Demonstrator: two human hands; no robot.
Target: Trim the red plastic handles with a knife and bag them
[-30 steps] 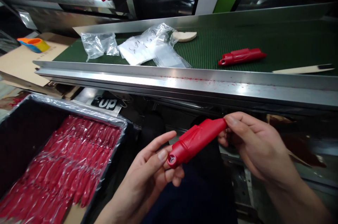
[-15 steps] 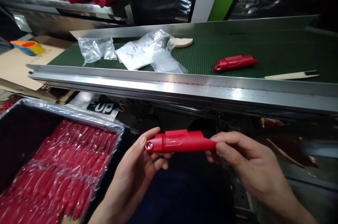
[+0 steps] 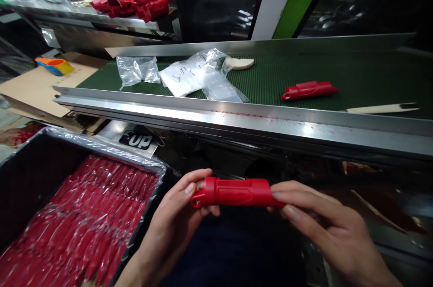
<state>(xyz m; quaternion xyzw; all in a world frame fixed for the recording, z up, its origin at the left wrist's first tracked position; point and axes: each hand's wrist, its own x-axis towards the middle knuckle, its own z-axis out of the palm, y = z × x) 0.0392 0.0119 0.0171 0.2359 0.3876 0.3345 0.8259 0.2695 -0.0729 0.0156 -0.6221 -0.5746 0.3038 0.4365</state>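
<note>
A red moulded plastic part, tube-shaped with a small holed lug at its left end, is held level between my two hands in front of the conveyor. My left hand has its thumb and fingers closed round the lug end. At the tapered right end, my right hand pinches the part between thumb and fingers. A similar red part lies on the green conveyor belt, beyond my hands.
At lower left, a lined bin holds many bagged red parts. Clear plastic bags, a pale curved piece and a light-handled tool lie on the belt. Red pieces sit on the rear shelf. Cardboard is at left.
The red part has been rolled about its long axis in my fingers, showing a different side. My view has shifted slightly, so surroundings appear lower and farther right.
</note>
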